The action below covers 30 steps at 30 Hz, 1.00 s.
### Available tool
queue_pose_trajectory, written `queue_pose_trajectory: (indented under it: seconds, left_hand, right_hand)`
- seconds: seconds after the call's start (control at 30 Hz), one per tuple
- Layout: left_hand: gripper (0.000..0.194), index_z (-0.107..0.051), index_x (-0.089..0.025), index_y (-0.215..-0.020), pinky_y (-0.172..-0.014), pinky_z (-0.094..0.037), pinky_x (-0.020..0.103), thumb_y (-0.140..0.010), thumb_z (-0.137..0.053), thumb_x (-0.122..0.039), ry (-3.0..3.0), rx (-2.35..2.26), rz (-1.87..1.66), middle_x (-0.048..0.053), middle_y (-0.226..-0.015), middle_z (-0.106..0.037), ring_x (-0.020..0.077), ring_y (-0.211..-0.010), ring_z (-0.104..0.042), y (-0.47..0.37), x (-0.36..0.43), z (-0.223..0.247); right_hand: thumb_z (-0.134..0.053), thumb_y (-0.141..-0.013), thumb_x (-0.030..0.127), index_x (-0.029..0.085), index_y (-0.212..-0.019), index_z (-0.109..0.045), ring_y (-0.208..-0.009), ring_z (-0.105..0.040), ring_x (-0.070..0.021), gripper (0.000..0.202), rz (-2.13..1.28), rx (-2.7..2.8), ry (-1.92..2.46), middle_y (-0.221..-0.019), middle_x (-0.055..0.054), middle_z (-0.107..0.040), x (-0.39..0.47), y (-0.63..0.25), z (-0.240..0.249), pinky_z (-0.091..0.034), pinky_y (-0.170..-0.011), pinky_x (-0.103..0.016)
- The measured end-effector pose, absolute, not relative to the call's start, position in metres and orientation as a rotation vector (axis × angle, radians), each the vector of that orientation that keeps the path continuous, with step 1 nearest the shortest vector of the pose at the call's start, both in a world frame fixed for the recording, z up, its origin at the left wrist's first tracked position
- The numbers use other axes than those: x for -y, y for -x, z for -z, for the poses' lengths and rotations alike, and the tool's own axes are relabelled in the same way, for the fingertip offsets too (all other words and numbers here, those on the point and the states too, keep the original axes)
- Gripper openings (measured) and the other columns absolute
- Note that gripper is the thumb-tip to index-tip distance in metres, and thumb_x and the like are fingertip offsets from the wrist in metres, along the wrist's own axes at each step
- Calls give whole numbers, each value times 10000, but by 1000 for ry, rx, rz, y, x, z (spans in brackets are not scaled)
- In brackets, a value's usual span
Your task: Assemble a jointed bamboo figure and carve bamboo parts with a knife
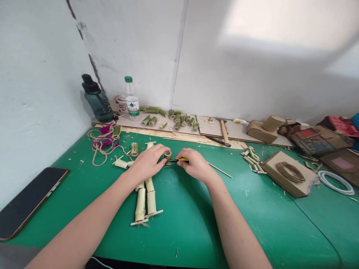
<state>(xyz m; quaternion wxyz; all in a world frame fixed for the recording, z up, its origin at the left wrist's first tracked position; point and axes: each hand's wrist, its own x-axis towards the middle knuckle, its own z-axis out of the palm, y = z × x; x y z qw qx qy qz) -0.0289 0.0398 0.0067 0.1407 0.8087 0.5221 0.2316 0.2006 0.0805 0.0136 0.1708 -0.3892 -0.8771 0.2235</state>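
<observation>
In the middle of the head view, my left hand (150,160) grips a short bamboo piece (168,155) between thumb and fingers, its open end upward. My right hand (193,163) is closed on a thin tool with a yellow-and-black handle (183,160); its dark tip touches the side of that piece. Partly under my left hand and wrist lies a jointed bamboo figure (151,201), with thin sticks across its lower ends. Another short bamboo piece (134,149) stands just left of my left hand. A thin stick (220,170) lies right of my right hand.
A phone (30,201) lies at the left; purple yarn and twine (105,140) are behind it. A dark bottle (98,101), a water bottle (132,102), cut bamboo pieces (177,121) and a hammer (224,133) line the back. Cardboard (288,173) sits at right on the green table (246,220).
</observation>
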Motion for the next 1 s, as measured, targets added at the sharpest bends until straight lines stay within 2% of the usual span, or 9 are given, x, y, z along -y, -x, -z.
queue_pose_trajectory:
  seconds: [0.37, 0.63, 0.8, 1.0]
  left_hand:
    - [313, -591, -243, -1270, -996, -505, 398, -972, -513, -191, -2399, -1458, -773, 59, -1315, -649, 249, -1222, -616, 29, -39, -9]
    - [209, -589, -216, -1024, -950, -496, 378, -915, -487, -70, -2443, -1413, -925, 54, -1130, -671, 224, -1094, -634, 29, -37, -14]
    - [149, -585, -211, -978, -929, -502, 359, -931, -507, -94, -2441, -1402, -1003, 51, -1077, -679, 212, -1049, -643, 28, -36, -15]
    - [119, -600, -206, -1015, -924, -500, 354, -966, -510, -145, -2446, -1417, -1040, 54, -1069, -684, 209, -1028, -646, 27, -36, -16]
  right_hand:
    - [-655, -884, 74, 198, -972, -748, -945, -633, -224, 178, -606, 2458, 1092, -984, -61, -727, -82, -203, -14, -461, -856, -335]
    - [-642, -873, 48, 198, -972, -732, -909, -636, -209, 201, -645, 2397, 1035, -978, -48, -724, -82, -205, -19, -459, -816, -329]
    - [-636, -891, 84, 201, -981, -718, -901, -643, -201, 168, -649, 2317, 997, -995, -50, -728, -82, -206, -20, -463, -811, -327]
    - [-629, -902, 79, 197, -997, -712, -953, -634, -214, 173, -579, 2310, 996, -1018, -58, -727, -82, -204, -17, -466, -846, -338]
